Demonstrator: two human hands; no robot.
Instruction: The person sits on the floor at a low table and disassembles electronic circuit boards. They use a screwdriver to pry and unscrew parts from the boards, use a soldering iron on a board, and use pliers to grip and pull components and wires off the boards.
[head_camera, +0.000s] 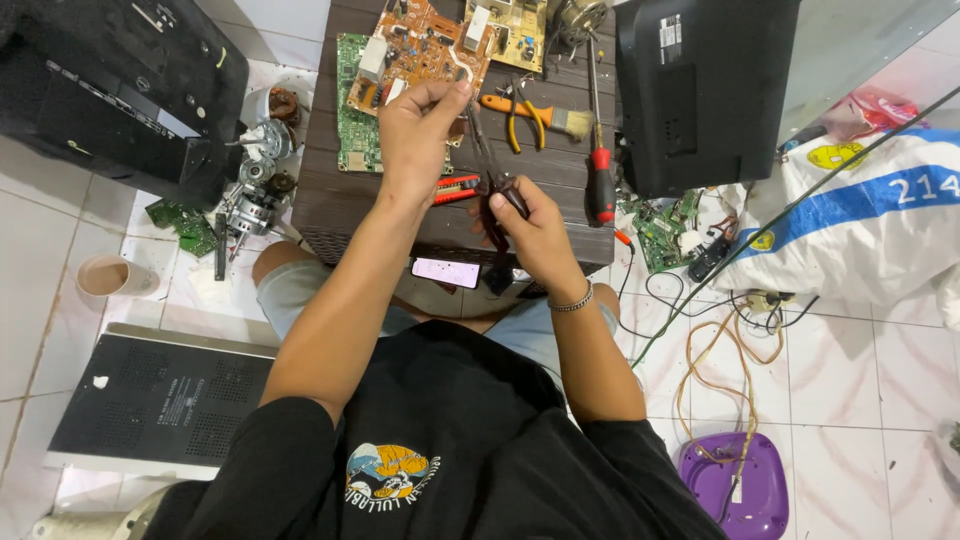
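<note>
Both hands are working over the dark slatted table (340, 200): my left hand (418, 128) is pinching a small part (462, 75) between thumb and fingertips, too small to identify, and my right hand (530, 225) is gripping dark-handled pliers (490, 165), their thin metal nose reaching up toward that part. Three flat circuit boards are lying beyond my hands: green (352, 105), orange (420, 45), tan (510, 30). Further right, orange pliers (520, 112), one bristly brush (574, 120) and one red screwdriver (600, 170) are resting.
</note>
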